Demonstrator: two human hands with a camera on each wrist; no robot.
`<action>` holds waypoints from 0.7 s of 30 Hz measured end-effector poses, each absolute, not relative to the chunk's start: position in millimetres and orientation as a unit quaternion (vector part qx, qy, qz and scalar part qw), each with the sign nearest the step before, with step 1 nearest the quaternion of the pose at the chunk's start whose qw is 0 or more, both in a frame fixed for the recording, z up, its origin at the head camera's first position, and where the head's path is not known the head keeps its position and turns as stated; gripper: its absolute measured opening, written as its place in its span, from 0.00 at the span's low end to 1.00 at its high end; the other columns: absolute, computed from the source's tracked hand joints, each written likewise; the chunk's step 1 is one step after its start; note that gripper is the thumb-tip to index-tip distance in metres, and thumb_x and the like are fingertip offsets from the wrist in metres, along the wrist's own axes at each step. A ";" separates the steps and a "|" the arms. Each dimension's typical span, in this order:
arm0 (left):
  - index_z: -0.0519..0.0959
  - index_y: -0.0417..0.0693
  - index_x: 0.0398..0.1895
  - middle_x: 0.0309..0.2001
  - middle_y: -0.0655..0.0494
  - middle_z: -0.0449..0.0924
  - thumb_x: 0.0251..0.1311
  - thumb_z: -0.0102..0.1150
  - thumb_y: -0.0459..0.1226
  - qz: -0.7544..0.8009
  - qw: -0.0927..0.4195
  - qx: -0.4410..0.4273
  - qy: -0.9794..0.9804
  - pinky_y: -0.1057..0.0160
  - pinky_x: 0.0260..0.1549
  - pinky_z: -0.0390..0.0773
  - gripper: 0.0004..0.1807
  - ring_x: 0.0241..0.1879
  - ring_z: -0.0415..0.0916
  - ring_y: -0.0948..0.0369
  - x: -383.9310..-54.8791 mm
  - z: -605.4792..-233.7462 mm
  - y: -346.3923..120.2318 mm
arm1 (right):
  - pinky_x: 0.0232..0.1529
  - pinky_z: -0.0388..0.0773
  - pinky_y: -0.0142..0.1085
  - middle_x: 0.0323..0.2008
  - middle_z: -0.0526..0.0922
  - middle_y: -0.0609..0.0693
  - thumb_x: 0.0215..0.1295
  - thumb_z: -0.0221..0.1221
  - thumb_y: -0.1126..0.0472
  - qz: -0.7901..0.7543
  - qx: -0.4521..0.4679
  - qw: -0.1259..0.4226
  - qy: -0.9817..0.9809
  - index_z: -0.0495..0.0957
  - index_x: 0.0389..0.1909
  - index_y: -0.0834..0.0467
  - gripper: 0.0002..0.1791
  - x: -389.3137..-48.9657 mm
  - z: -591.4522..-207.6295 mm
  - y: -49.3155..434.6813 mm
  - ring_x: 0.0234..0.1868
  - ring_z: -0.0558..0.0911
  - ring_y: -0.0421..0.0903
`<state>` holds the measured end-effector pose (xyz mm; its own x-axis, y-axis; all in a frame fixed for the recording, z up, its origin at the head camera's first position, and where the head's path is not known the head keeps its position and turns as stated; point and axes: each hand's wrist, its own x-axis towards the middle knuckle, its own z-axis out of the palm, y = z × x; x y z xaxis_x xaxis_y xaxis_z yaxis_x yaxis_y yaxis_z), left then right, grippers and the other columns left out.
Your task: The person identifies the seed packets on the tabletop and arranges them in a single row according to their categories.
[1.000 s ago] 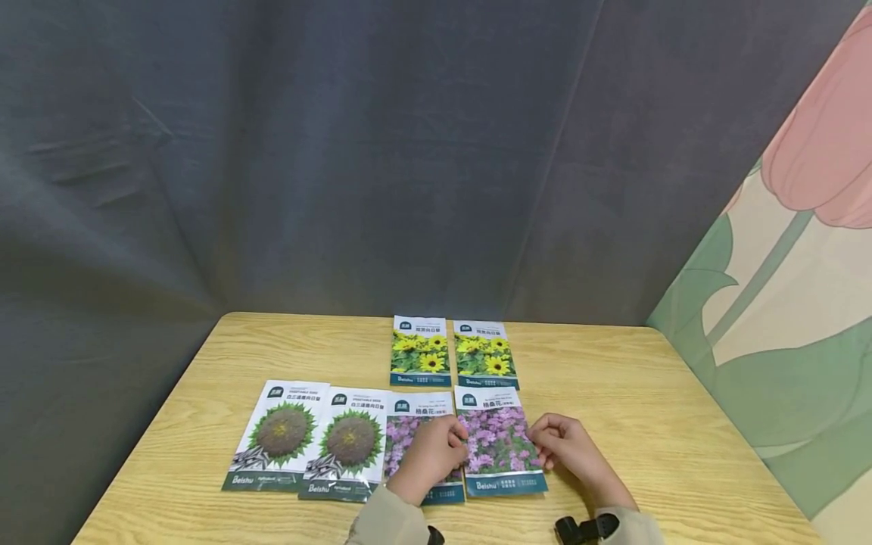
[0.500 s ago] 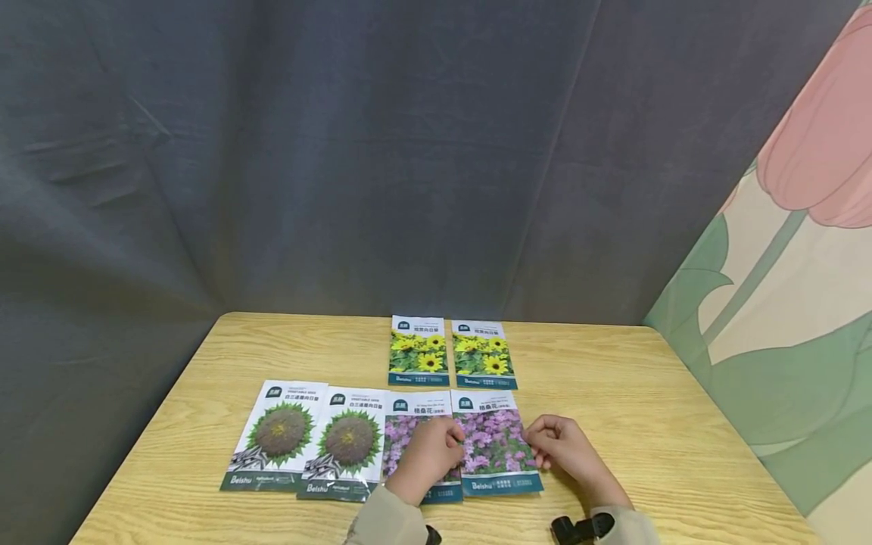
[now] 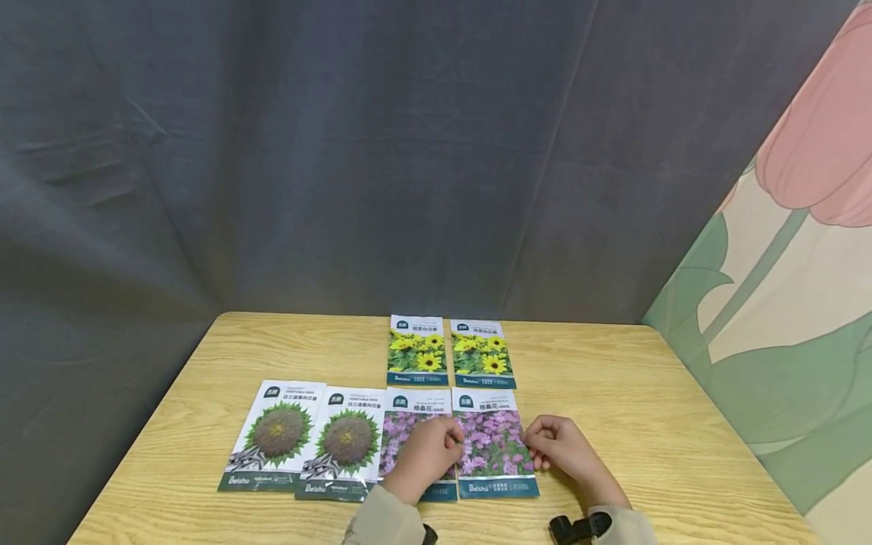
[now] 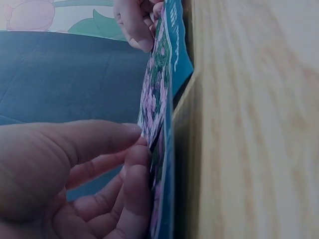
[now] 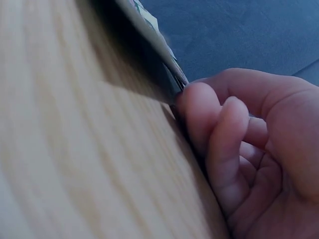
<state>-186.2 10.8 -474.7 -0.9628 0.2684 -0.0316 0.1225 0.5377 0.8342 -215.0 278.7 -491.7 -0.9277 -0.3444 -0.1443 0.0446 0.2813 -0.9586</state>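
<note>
A seed packet with pink-purple flowers (image 3: 493, 439) lies face up in the front row, its bottom edge slightly lifted off the wood in the left wrist view. Its left edge is pinched between thumb and forefinger of my left hand (image 3: 425, 454). On the opposite edge, my right hand (image 3: 562, 446) pinches the packet with thumb and fingertips, the other fingers curled under. A matching purple-flower packet (image 3: 415, 403) lies directly to the left, partly hidden beneath my left hand. In the right wrist view, the packet's edge (image 5: 172, 62) meets the fingertips of my right hand (image 5: 249, 144).
Two brown-headed sunflower seed packets (image 3: 275, 435) lie overlapping at the left of the row. Behind the purple pair are two yellow-flower packets (image 3: 417, 352), side by side. The wooden table (image 3: 647, 424) ends at a dark curtain (image 3: 368, 166); a tulip-printed wall covering (image 3: 783, 303) stands right.
The held purple-flower packet has shifted slightly left, closer alongside its twin, and its top edge has come slightly towards me. Both hands keep their pinch on it; the other packets stay put.
</note>
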 end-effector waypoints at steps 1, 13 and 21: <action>0.83 0.45 0.35 0.25 0.60 0.74 0.62 0.65 0.28 0.468 0.082 0.113 0.872 0.62 0.25 0.75 0.03 0.20 0.73 0.64 -186.5 -475.3 10.3 | 0.21 0.78 0.28 0.22 0.79 0.52 0.70 0.59 0.68 -0.590 -0.097 0.164 0.784 0.77 0.37 0.75 0.10 -215.2 -491.6 278.8 0.19 0.79 0.39; 0.82 0.47 0.33 0.23 0.60 0.74 0.65 0.64 0.31 0.455 0.097 0.110 0.879 0.61 0.25 0.74 0.03 0.19 0.72 0.63 -185.7 -472.4 10.1 | 0.20 0.78 0.29 0.20 0.79 0.52 0.67 0.62 0.69 -0.575 -0.085 0.167 0.796 0.76 0.32 0.71 0.08 -215.6 -491.1 279.0 0.18 0.79 0.41; 0.80 0.50 0.31 0.22 0.60 0.73 0.66 0.61 0.32 0.455 0.105 0.109 0.878 0.60 0.23 0.71 0.06 0.20 0.70 0.61 -185.2 -471.4 9.4 | 0.19 0.76 0.28 0.19 0.78 0.51 0.66 0.65 0.67 -0.578 -0.081 0.168 0.794 0.75 0.32 0.69 0.10 -216.0 -494.7 279.2 0.18 0.79 0.40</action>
<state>-185.2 9.4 -471.4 -0.9542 0.2869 -0.0846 0.0961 0.5620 0.8215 -216.0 279.2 -494.7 -0.9305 -0.3229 -0.1731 0.0656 0.3180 -0.9458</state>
